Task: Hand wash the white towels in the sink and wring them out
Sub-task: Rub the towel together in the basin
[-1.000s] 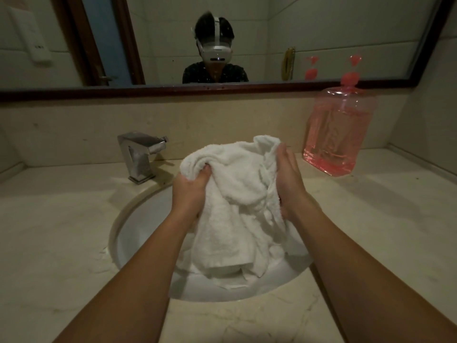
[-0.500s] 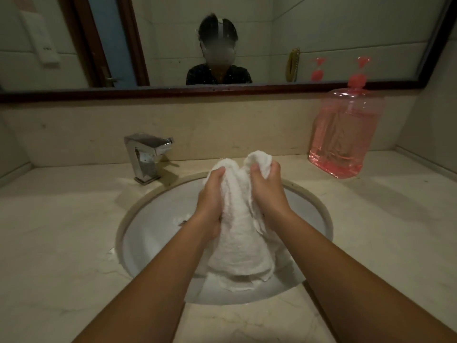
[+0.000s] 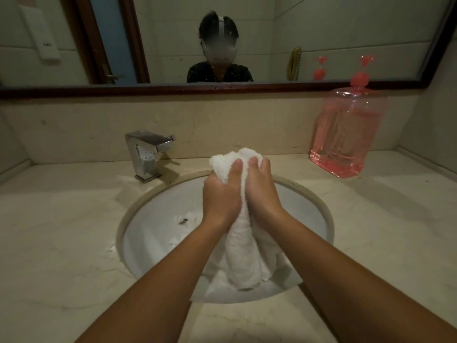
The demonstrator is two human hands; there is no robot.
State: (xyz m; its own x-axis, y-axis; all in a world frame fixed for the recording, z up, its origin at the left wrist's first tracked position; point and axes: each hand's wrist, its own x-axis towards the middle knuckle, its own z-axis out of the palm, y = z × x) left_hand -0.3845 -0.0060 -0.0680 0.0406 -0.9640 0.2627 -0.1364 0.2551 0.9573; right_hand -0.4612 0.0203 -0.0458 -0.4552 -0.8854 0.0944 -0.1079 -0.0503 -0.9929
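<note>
Two bare forearms reach in from the near edge of the pale marble counter [image 3: 61,231] and meet over the sink [image 3: 153,214], a round white basin set into it. More white cloth lies crumpled on the near floor of the sink; whether it belongs to the same towel or to a second one cannot be told.

Above the sink's middle the towel [image 3: 241,256] hangs as a tight bunched roll, its lower end resting on that crumpled cloth. The left hand [image 3: 221,196] and right hand [image 3: 263,191] are both clenched round its upper part, side by side and touching, thumbs up. A knot of cloth sticks out above the fingers, over the sink's far rim.

Behind the sink to the left stands a square chrome faucet [image 3: 146,154], its spout pointing toward the basin. Behind the sink to the right, well apart from it, stands a clear bottle [image 3: 346,134] of pink liquid with a pink pump. Above the low wall behind the sink hangs a dark-framed mirror [image 3: 321,33], where a person in a dark top is reflected.
</note>
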